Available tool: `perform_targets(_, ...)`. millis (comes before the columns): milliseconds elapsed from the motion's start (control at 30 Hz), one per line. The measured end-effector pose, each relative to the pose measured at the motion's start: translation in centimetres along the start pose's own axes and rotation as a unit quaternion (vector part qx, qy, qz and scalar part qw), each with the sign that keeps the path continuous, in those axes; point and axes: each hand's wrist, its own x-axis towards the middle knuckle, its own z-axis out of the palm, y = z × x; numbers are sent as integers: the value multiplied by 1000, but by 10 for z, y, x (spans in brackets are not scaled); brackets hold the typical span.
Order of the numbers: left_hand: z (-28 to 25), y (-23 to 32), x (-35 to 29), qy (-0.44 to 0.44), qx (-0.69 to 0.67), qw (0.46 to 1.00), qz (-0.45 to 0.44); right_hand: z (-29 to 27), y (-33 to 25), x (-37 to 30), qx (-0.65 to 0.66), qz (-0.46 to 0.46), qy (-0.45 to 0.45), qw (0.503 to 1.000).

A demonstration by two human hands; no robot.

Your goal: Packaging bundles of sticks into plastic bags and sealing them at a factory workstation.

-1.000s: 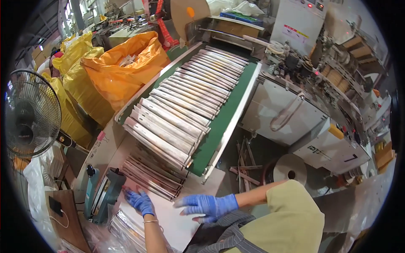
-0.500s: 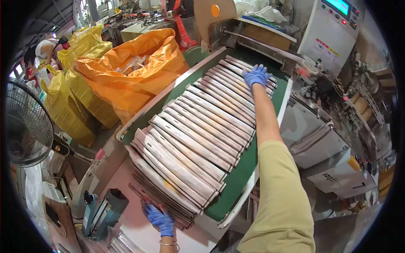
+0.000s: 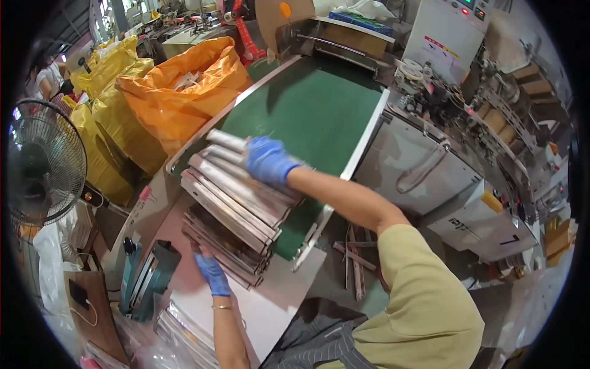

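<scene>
A black-caged fan (image 3: 46, 163) stands at far left, and a teal device with a long bar, apparently a heat sealer (image 3: 147, 277), sits on the pale tabletop (image 3: 279, 301) right of it. The left forearm rises from the lower edge, close to a clear-wrapped bundle (image 3: 184, 335), with a bangle (image 3: 222, 306) at the wrist. The left hand (image 3: 211, 273), in a blue glove, points up and slightly leftward, its fingertips at the near left side of a lower stack of flat, narrow packets (image 3: 233, 253); whether they pinch it cannot be told. Above that stack, more packets (image 3: 230, 200) lie overlapping in a slanted row at the near end of the green conveyor belt (image 3: 307, 114). The right hand (image 3: 269, 161), also blue-gloved and slightly blurred, is back-up over the far part of this row, fingers toward the left; their tips are unclear, so I cannot tell if they grip or only press. Its bare forearm slants down to the right across the conveyor's white side rail (image 3: 353, 157) to a bent elbow and an olive-yellow sleeve (image 3: 424, 277).
</scene>
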Motion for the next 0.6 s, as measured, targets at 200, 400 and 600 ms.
perform_targets(200,6,54,17,-119,-379,894,-205,31,-134,-65,44,-32,-65,996)
perform_targets(400,-13,39,25,122,3,965,-231,119,-115,-69,375,284,-249,847)
perform_targets(600,-53,38,-11,-108,-336,890,-289,147,-148,-117,522,258,-275,765)
